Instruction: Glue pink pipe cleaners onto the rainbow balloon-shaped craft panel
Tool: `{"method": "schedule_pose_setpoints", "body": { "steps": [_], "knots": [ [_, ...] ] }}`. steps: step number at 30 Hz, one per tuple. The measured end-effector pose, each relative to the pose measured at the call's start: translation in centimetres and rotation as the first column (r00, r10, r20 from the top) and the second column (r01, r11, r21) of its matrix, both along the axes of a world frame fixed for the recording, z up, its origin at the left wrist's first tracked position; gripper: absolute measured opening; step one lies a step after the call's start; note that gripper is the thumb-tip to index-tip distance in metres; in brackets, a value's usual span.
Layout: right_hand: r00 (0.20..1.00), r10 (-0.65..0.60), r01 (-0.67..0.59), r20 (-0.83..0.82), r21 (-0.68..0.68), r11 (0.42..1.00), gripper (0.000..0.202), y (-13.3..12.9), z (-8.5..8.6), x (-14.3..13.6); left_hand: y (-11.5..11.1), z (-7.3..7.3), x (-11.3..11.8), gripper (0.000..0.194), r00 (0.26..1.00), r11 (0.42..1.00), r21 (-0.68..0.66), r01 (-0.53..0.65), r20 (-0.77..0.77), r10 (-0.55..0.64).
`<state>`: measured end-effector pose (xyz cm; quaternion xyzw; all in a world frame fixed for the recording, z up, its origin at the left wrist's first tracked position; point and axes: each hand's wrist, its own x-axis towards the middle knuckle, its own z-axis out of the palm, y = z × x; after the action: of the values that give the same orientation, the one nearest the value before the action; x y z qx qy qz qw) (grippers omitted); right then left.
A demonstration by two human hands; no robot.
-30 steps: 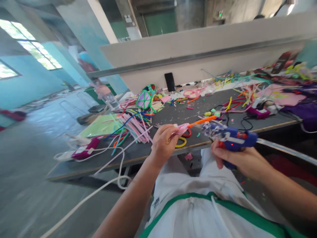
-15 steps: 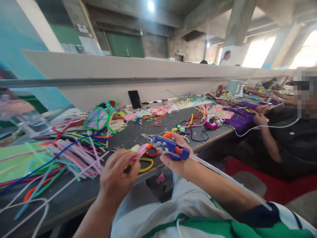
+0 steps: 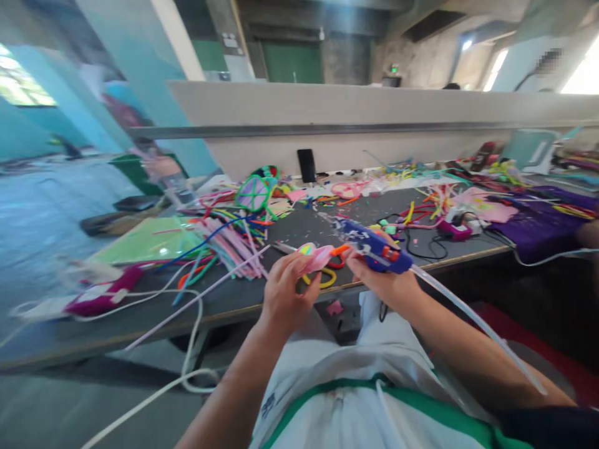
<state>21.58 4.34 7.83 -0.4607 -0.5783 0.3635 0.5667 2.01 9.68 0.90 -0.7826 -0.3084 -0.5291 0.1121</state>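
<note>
The person's left hand (image 3: pixel 287 293) is pinching a pink piece (image 3: pixel 321 257) between thumb and fingers, holding it just above the worktop's (image 3: pixel 299 227) near edge, with an orange stem (image 3: pixel 340 250) sticking out of it towards the right. The right hand (image 3: pixel 388 280) is gripping a blue glue gun (image 3: pixel 374 247), its fingers closing around the body; the nozzle is pointing towards the worktop's far edge, and a clear glue stick (image 3: pixel 472 318) is trailing from the rear over the forearm. Whether the right fingers are touching the stem, one cannot tell. Scissors (image 3: pixel 333 276) are lying by the near edge, partly behind the left hand. Pink rods (image 3: pixel 236 249) are lying in a heap to the left, a phone (image 3: pixel 306 165) is leaning at the far edge, and purple cloth (image 3: pixel 545 218) is covering part of the worktop's right side.
</note>
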Motion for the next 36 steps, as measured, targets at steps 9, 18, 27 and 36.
{"method": "schedule_pose_setpoints", "body": {
  "steps": [9, 18, 27, 36],
  "knots": [
    [0.995, -0.080, 0.080, 0.056, 0.014, 0.997, 0.016, -2.1, -1.5, 1.2, -4.1, -1.4, -2.1, 0.036, 0.955, 0.996, -0.082, -0.022, 0.294, 0.046],
    [0.995, -0.087, 0.090, 0.052, -0.064, 0.994, 0.015, -3.2, -5.0, 3.1, -6.3, -4.1, -5.1, 0.011, 0.951, 0.965, -0.258, -0.050, 0.284, 0.125],
    [0.994, -0.107, 0.109, 0.029, -0.099, 0.989, 0.020, -3.4, -5.1, 3.1, -4.9, -2.9, -1.4, 0.009, 0.993, 0.992, -0.122, -0.034, 0.112, 0.047],
    [0.996, -0.064, 0.055, -0.067, -0.118, 0.991, 0.016, -3.2, -2.9, 1.7, -2.4, -2.0, 0.2, 0.020, 0.999, 0.997, -0.073, -0.028, 0.043, 0.031]
  ]
}}
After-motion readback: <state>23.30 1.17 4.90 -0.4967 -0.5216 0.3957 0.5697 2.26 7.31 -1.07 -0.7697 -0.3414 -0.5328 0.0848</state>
